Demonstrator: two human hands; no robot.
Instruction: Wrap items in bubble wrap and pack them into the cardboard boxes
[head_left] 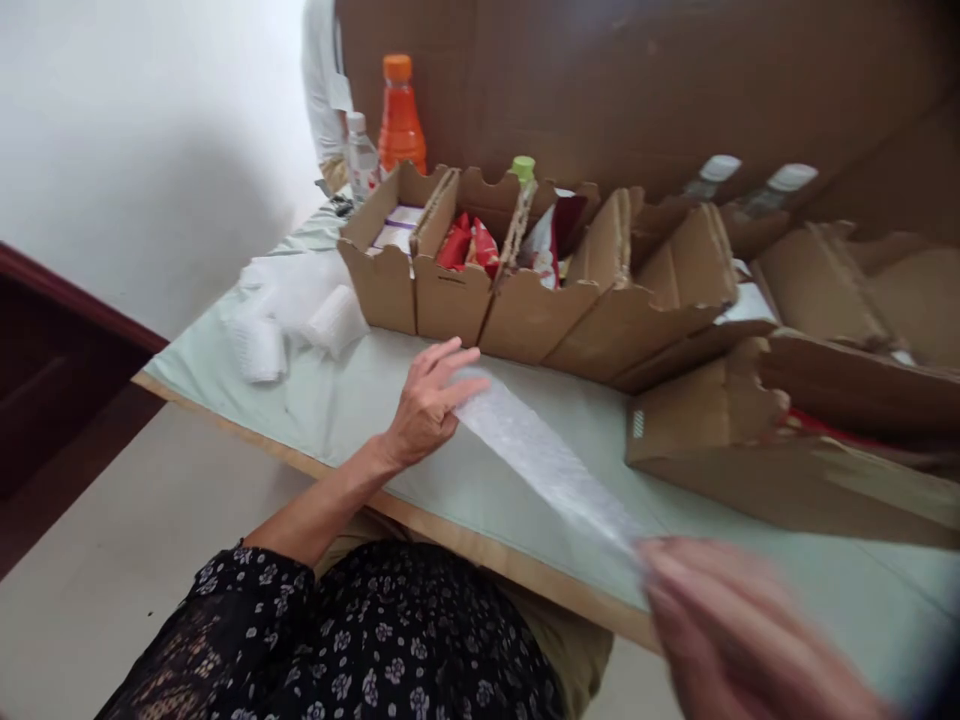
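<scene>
A narrow strip of bubble wrap (544, 455) stretches slantwise between my two hands above the pale green tabletop (487, 530). Its far end is pinched in my left hand (427, 405), thumb against the plastic and some fingers held out. At the near end my right hand (739, 620), smeared by motion, is closed on the wrap close to the camera. To the left of my left hand lie rolled pieces of bubble wrap (259, 348). Just beyond that hand stands a row of open cardboard boxes (450, 300).
Red packets (469, 245) sit in one box and white cartons (397, 228) in another. An orange bottle (401, 120) and a clear bottle (362, 160) stand behind them. A larger cardboard box (780, 470) stands at the right. Brown cardboard (600, 90) rises at the back.
</scene>
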